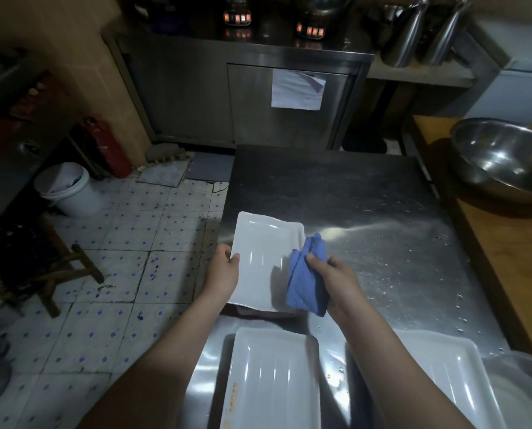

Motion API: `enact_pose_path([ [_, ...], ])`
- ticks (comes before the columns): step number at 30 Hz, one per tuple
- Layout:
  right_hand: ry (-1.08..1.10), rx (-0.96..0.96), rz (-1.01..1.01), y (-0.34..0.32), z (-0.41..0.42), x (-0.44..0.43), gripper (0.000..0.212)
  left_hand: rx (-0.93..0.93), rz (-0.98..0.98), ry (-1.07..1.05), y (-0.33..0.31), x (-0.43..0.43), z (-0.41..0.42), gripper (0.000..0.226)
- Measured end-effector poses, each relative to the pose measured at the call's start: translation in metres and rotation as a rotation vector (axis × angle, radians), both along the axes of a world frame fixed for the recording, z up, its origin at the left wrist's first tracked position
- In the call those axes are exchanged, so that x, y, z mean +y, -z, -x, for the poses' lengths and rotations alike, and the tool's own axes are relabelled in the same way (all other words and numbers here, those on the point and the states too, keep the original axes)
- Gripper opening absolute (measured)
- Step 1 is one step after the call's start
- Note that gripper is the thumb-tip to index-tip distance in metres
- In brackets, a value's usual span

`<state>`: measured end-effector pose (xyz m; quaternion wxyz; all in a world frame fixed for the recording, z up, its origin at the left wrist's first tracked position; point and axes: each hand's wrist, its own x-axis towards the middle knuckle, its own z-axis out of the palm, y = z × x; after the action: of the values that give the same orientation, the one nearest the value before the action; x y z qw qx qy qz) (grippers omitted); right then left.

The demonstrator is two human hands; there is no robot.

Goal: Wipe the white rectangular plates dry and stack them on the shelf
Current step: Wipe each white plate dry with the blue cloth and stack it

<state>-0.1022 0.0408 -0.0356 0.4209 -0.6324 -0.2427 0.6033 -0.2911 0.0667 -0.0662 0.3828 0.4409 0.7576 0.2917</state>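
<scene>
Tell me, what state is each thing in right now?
Held plate, lifted, left hand grips its left edge.
Cloth, bunched in right hand, pressed on the held plate's right side.
Middle plate, lying face up.
Right plate, lying face up, partly behind the right arm.
Bowl, upright, looks empty.
Table, spotted with water drops.

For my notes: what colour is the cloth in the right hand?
Plain blue; the cloth shows best in the head view.
</scene>
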Motion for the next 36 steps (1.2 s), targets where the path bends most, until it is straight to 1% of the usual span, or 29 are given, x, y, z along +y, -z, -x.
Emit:
enact_pose_path([
  [5, -0.031, 0.026, -0.072, -0.025, 0.000, -0.009, 0.013, -0.194, -0.026, -0.079, -0.021, -0.011, -0.002, 0.005],
  [7, -0.088, 0.030, -0.126, -0.038, 0.003, -0.016, 0.012, -0.293, -0.022, -0.090, -0.034, -0.020, -0.003, 0.010],
  [9, -0.148, 0.000, -0.187, -0.050, 0.011, -0.025, 0.010, -0.396, -0.011, -0.079, -0.045, -0.033, -0.005, 0.020],
  [11, -0.201, -0.059, -0.240, -0.058, 0.022, -0.035, 0.007, -0.499, 0.012, -0.056, -0.055, -0.047, -0.006, 0.031],
  [12, -0.217, -0.089, -0.253, -0.061, 0.028, -0.041, 0.006, -0.543, 0.025, -0.045, -0.059, -0.054, -0.007, 0.032],
  [14, -0.228, -0.159, -0.260, -0.064, 0.040, -0.054, 0.013, -0.599, 0.061, -0.031, -0.068, -0.068, -0.008, 0.031],
  [16, -0.220, -0.284, -0.277, -0.066, 0.050, -0.067, 0.022, -0.657, 0.092, -0.035, -0.075, -0.083, -0.007, 0.031],
  [17, -0.215, -0.376, -0.306, -0.066, 0.054, -0.073, 0.023, -0.680, 0.101, -0.037, -0.078, -0.091, -0.006, 0.030],
  [20, -0.206, -0.632, -0.403, -0.067, 0.061, -0.093, 0.027, -0.729, 0.111, -0.044, -0.084, -0.117, -0.002, 0.028],
  [27, -0.207, -1.002, -0.513, -0.062, 0.069, -0.139, 0.036, -0.766, 0.070, -0.036, -0.096, -0.171, 0.007, 0.025],
  [29, -0.223, -1.110, -0.555, -0.061, 0.071, -0.151, 0.045, -0.739, 0.059, -0.034, -0.097, -0.184, 0.009, 0.027],
  [31, -0.349, -1.282, -0.609, -0.056, 0.071, -0.162, 0.049, -0.724, 0.037, -0.034, -0.098, -0.196, 0.008, 0.028],
  [32, -0.439, -1.319, -0.637, -0.052, 0.071, -0.168, 0.048, -0.717, 0.024, -0.034, -0.098, -0.201, 0.008, 0.028],
  [34, -0.601, -1.278, -0.654, -0.046, 0.072, -0.182, 0.049, -0.695, -0.006, -0.022, -0.098, -0.209, 0.007, 0.030],
  [36, -0.696, -1.255, -0.735, -0.044, 0.076, -0.193, 0.049, -0.661, -0.011, -0.013, -0.099, -0.216, 0.004, 0.036],
])
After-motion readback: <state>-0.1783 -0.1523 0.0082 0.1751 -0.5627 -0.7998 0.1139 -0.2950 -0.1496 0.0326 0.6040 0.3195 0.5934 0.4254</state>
